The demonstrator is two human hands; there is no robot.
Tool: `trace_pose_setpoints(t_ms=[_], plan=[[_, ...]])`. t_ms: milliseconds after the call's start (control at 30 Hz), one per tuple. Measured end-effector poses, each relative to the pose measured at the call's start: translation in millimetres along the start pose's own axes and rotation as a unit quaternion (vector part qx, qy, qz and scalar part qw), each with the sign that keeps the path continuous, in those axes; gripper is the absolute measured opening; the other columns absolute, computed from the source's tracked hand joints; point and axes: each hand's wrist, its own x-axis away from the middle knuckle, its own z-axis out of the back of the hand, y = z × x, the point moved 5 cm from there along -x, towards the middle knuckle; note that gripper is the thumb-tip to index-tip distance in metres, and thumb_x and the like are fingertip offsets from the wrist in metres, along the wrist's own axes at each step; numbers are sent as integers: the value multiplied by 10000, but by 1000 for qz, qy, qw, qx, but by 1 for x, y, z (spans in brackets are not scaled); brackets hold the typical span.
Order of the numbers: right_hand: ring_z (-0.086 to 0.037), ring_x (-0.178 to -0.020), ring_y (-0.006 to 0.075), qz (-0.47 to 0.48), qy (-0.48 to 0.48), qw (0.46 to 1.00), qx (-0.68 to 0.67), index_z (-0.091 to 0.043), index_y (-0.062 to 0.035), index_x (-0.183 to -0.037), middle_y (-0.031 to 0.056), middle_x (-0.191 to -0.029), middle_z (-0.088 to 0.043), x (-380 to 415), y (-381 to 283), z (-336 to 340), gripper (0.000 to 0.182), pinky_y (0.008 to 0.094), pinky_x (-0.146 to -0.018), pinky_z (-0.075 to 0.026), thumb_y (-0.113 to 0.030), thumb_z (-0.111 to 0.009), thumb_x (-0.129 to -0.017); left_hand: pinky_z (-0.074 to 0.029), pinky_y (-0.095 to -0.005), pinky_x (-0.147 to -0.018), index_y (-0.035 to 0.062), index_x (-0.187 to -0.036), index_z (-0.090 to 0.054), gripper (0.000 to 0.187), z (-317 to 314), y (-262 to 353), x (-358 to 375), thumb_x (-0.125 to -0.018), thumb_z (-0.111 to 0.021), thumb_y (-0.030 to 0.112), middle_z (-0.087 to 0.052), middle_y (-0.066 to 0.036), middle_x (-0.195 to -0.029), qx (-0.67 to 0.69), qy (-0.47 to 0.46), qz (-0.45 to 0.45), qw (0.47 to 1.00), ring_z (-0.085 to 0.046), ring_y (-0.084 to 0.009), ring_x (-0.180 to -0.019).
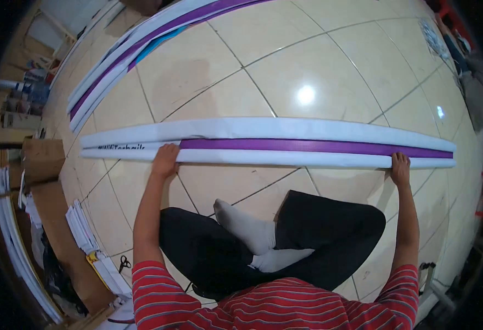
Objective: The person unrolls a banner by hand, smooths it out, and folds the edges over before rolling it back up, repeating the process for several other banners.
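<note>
A long folded vinyl banner (285,130) lies across the tiled floor in front of my crossed legs. Its outer strips are white, a purple band runs between them, and some dark lettering shows toward its left end. My left hand (166,159) grips the near edge beside the lettering, fingers closed over the white strip. Far to the right, my right hand (400,168) holds the same edge, its fingers curled over onto the purple band. Both thumbs are mostly hidden.
More folded banners (159,34) in white, purple and blue lie at the upper left. Black scissors (124,264) rest on the floor at left, near a stack of white folded pieces (82,225) and a cardboard box (68,242). A clear plastic bundle (432,38) is at upper right.
</note>
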Motion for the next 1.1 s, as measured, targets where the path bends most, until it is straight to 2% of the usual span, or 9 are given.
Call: trace_pose_setpoints(t_ms=[100, 367, 433, 500, 567, 700, 833, 900, 1100], plan=[[-506, -1117, 405, 77, 35, 995, -50, -494, -32, -1228, 188, -1199, -530, 21, -9, 1, 403, 510, -986, -387, -38, -520, -826, -450, -441, -896, 41, -1085, -565, 461, 1, -15, 29, -637, -676, 61, -588, -146, -1027, -8, -56, 37, 998, -556, -341, -1020], [-640, -1053, 340, 130, -346, 902, -223, -699, -64, -1094, 136, -1104, -695, -24, -75, 24, 341, 404, -923, -505, -124, -582, -779, -426, -469, -947, 58, -1075, -624, 410, -8, -75, 126, -666, -649, 55, -613, -165, -1126, -57, -117, 205, 970, -564, -369, -1088], [-666, -991, 331, 145, -326, 926, -123, -713, -82, -1066, 149, -1029, -709, -36, -110, 23, 305, 413, -872, -527, -154, -579, -801, -423, -475, -961, 63, -1127, -621, 450, -21, -83, 135, -680, -657, 34, -599, -193, -1144, -53, 71, 181, 979, -549, -386, -1104], [-671, -980, 309, 134, -309, 938, 83, -728, -122, -1030, 152, -988, -709, -30, -165, 41, 259, 413, -835, -535, -168, -601, -809, -422, -472, -980, 38, -1224, -567, 526, -4, -41, 123, -711, -670, -16, -550, -241, -1202, 61, 73, 153, 984, -516, -389, -1136], [-661, -1000, 288, 116, -242, 962, -49, -716, -141, -1034, 131, -1040, -690, -29, -226, 69, 240, 408, -836, -530, -171, -639, -810, -420, -484, -990, 29, -1243, -558, 515, 9, -9, 113, -745, -692, 22, -524, -233, -1254, 120, 82, 93, 985, -498, -396, -1162], [-619, -1052, 304, 299, 168, 925, -162, -657, -150, -1112, 96, -1218, -607, -25, -323, 112, 301, 423, -867, -513, -164, -659, -811, -403, -484, -1027, 37, -1292, -539, 570, 7, 7, 105, -761, -732, 116, -495, -224, -1309, 190, 37, 27, 981, -471, -403, -1207], [-628, -1033, 327, 360, 70, 906, -212, -644, -115, -1113, 128, -1171, -632, -62, -338, 102, 289, 436, -870, -506, -156, -642, -827, -393, -459, -1056, 51, -1321, -546, 641, 20, 22, 103, -741, -757, 223, -479, -224, -1344, 109, 9, -15, 994, -459, -394, -1237], [-639, -1002, 335, 303, -315, 889, -138, -616, -76, -1136, 151, -1125, -652, -97, -339, 111, 295, 440, -878, -500, -123, -603, -844, -394, -460, -1053, 60, -1278, -588, 593, 22, 24, 98, -716, -745, 167, -487, -217, -1337, 75, 0, -4, 997, -463, -385, -1238], [-608, -1023, 342, 397, -17, 839, -372, -566, -93, -1170, 138, -1060, -630, -117, -392, 132, 374, 422, -856, -502, 2, -551, -808, -400, -451, -1028, 91, -1209, -646, 524, 29, 20, 90, -690, -719, 103, -543, -194, -1236, 72, 54, 13, 996, -510, -355, -1166]])
